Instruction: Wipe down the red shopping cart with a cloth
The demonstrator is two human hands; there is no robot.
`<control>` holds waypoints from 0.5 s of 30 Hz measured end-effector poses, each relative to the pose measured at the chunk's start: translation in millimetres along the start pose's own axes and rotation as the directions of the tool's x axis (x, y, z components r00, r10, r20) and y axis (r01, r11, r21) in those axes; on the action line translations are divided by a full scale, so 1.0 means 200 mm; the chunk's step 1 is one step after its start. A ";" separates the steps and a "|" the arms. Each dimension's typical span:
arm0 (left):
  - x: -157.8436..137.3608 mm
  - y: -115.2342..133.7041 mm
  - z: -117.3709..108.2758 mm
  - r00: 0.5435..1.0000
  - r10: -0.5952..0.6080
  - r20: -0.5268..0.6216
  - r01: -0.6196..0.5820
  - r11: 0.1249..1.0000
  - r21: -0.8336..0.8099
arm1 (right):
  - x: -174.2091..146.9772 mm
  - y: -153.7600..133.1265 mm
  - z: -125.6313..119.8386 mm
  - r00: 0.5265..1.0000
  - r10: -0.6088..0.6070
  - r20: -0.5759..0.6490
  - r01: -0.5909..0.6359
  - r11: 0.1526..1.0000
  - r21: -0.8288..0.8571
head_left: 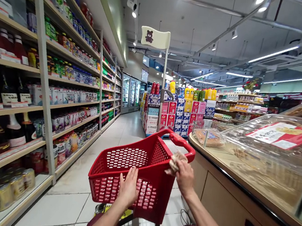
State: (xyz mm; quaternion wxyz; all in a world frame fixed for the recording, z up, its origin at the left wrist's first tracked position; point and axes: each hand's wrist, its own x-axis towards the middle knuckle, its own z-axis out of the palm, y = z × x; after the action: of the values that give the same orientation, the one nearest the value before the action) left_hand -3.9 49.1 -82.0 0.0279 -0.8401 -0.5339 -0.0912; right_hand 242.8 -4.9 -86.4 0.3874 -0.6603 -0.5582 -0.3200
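Observation:
A red plastic shopping cart [161, 188] stands right in front of me, its perforated basket turned sideways and its handle at the right. My left hand [128, 188] lies with extended fingers against the near side of the basket, fingertips at the rim. In my right hand [185, 175] is a crumpled pale cloth [176, 162], pressed at the corner where the handle meets the basket. Part of the cloth is hidden behind my fingers. A pole with a cream bear flag [155, 37] rises behind the cart.
Drink shelves [72, 99] line the left side. At right, a wooden counter [228, 201] carries clear plastic food boxes [281, 139] close to the cart handle. Stacked drink cartons [171, 114] stand behind the cart. A tiled aisle [122, 131] runs toward glass-door fridges [130, 92].

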 end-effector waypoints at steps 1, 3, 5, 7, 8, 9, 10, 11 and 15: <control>0.00 0.00 0.00 1.000 0.003 0.003 -0.003 1.000 0.002 | -0.04 0.00 0.01 0.997 -0.048 0.054 0.048 0.999 0.010; 0.00 -0.01 0.01 1.000 0.010 0.000 -0.010 1.000 0.006 | -0.13 -0.01 0.03 0.972 -0.180 0.149 0.173 0.983 0.059; 0.00 -0.02 0.02 1.000 0.015 -0.016 -0.015 1.000 0.008 | -0.15 0.01 0.04 0.960 -0.248 0.128 0.237 0.967 0.092; 0.00 -0.02 0.04 0.999 0.021 -0.042 -0.021 1.000 0.007 | -0.08 0.03 0.03 0.983 -0.184 -0.004 0.184 0.981 0.067; 0.00 -0.02 0.04 0.998 0.024 -0.053 -0.024 1.000 0.007 | -0.03 0.04 0.02 0.990 -0.121 -0.073 0.124 0.991 0.046; 0.00 -0.02 0.05 0.998 0.026 -0.059 -0.025 1.000 0.008 | 0.02 0.05 0.01 0.991 -0.065 -0.118 0.069 0.997 0.029; 0.00 -0.02 0.05 0.998 0.026 -0.060 -0.026 1.000 0.008 | 0.04 0.04 0.02 0.991 -0.029 -0.134 0.032 0.999 0.018; -0.01 -0.02 0.05 0.998 0.026 -0.059 -0.026 1.000 0.007 | 0.03 0.03 0.02 0.993 -0.017 -0.118 0.019 1.000 0.012; -0.01 -0.02 0.04 0.998 0.038 -0.051 -0.038 0.999 -0.002 | -0.16 -0.03 0.07 0.964 -0.224 0.141 0.212 0.972 0.097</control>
State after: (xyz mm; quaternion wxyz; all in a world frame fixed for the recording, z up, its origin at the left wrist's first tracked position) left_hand -8.0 50.0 -89.9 0.0418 -0.8477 -0.5168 -0.1127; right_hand 231.7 -8.7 -119.4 0.3331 -0.6008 -0.6677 -0.2868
